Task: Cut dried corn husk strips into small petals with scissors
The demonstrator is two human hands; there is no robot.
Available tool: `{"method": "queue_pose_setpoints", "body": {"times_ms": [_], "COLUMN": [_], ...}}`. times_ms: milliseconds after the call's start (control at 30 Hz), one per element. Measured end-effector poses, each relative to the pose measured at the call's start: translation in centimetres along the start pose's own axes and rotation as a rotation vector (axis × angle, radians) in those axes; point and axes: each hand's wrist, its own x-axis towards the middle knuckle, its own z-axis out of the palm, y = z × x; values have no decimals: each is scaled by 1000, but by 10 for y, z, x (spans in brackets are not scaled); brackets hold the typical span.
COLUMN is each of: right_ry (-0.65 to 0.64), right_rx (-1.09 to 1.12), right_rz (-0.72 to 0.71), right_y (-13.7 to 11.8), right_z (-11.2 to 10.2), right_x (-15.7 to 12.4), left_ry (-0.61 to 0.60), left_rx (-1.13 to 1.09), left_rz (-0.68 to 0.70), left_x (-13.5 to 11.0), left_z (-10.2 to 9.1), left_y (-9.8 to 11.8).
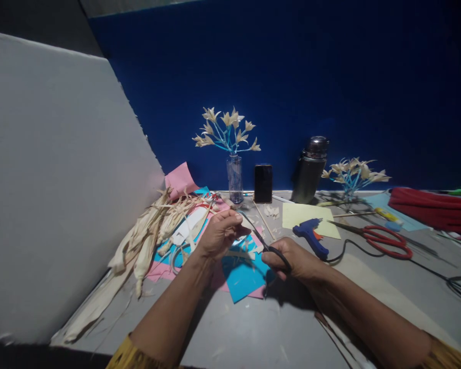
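My right hand (295,259) grips a pair of black-handled scissors (256,231), its fingers round the handles. The blades point up and left, close to the fingertips of my left hand (222,233). That left hand is closed in a pinch; whatever sits between its fingers is too small or hidden to name. Below both hands lie blue paper (246,279) and pink paper, strewn with pale cut scraps. To the left is a heap of dried corn husks (142,246).
A glass vase (235,179) of husk flowers, a phone (263,183) and a flask (311,169) stand along the blue wall. At right lie a blue glue gun (311,236) with its cord, red-handled scissors (388,242), yellow paper (292,215), more flowers (355,171) and red cloth (430,210).
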Motion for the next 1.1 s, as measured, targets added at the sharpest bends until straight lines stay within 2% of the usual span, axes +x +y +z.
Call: {"method": "queue_pose_setpoints", "body": {"times_ms": [133, 267, 367, 567, 733, 867, 1100], "right_ry": [184, 388, 469, 524, 570, 611, 605], "right_rx": [111, 244, 264, 235, 260, 257, 241], "right_rz": [-5, -114, -191, -223, -206, -171, -184], "right_y": [7, 10, 7, 8, 12, 13, 13], "right_z": [0, -1, -1, -3, -6, -8, -8], "right_x": [8, 15, 16, 15, 16, 17, 16], "left_ry": [17, 53, 65, 52, -10, -3, 5], "left_rx": [-64, -98, -135, -172, -61, 33, 71], "left_rz": [-32, -90, -107, -141, -193, -155, -95], "left_x": [-1, -3, -6, -12, -17, -19, -16], "left_z": [1, 11, 21, 32, 34, 35, 32], "left_y": [-8, -24, -35, -50, -58, -59, -56]}}
